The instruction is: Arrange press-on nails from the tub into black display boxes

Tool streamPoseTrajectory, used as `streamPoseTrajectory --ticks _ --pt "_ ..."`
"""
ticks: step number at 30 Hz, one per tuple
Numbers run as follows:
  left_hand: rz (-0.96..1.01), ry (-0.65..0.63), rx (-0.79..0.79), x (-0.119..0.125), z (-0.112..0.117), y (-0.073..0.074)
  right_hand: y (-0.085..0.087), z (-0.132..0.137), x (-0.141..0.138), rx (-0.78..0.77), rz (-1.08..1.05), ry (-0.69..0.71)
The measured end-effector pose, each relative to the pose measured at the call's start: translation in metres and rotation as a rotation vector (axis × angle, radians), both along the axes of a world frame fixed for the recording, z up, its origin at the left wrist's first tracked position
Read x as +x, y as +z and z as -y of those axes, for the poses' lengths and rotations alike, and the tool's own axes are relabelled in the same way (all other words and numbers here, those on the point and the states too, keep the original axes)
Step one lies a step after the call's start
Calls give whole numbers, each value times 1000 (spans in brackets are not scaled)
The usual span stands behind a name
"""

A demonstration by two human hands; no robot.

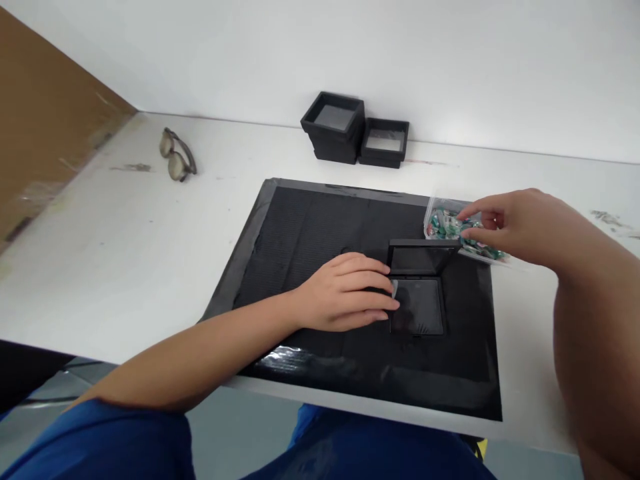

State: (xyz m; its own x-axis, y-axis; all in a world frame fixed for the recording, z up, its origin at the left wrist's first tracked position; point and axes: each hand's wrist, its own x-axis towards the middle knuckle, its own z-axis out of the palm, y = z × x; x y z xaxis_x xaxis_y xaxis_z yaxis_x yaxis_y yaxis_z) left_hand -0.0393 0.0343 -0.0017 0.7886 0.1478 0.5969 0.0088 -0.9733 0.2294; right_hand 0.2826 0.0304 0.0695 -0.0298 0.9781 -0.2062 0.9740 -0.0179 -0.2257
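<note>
An open black hinged case (pixel 417 307) lies on the dark mat, its lid raised at the back with a see-through window. My left hand (pixel 353 293) rests flat along the case's left edge, fingers stretched towards the inside. By its fingertips shows a small whitish piece (pixel 395 289), partly hidden. On the right, a clear plastic box (pixel 428 217) contains many small green, white and reddish pieces (pixel 445 225). Over that box hovers my right hand (pixel 500 220), thumb and forefinger apart. Nothing can be made out between them.
The black ribbed mat (pixel 310 227) covers part of the white table (pixel 115 267). Against the back wall stand a stack of black frame-like cases (pixel 334 137) and a shorter pile (pixel 384 150). Glasses (pixel 177 160) lie at the back left, near a brown panel (pixel 45 113).
</note>
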Motion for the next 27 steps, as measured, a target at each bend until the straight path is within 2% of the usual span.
streamPoseTrajectory --ticks 4,8,11,16,22,27 --pt "-91 -41 -72 0 1 -3 -18 -3 1 -57 2 38" --pt "-131 -76 -112 -3 1 -5 -24 -4 3 -16 -84 66" --pt "-131 -93 -143 -4 -1 -5 -21 -4 5 9 -162 76" --pt "-113 -121 -179 -2 -2 -4 -10 2 22 -37 -273 -1" --pt "-91 -127 -202 -1 -3 -4 6 5 44 37 -318 9" --pt "-81 -136 -194 -1 -3 -3 8 3 50 76 -353 64"
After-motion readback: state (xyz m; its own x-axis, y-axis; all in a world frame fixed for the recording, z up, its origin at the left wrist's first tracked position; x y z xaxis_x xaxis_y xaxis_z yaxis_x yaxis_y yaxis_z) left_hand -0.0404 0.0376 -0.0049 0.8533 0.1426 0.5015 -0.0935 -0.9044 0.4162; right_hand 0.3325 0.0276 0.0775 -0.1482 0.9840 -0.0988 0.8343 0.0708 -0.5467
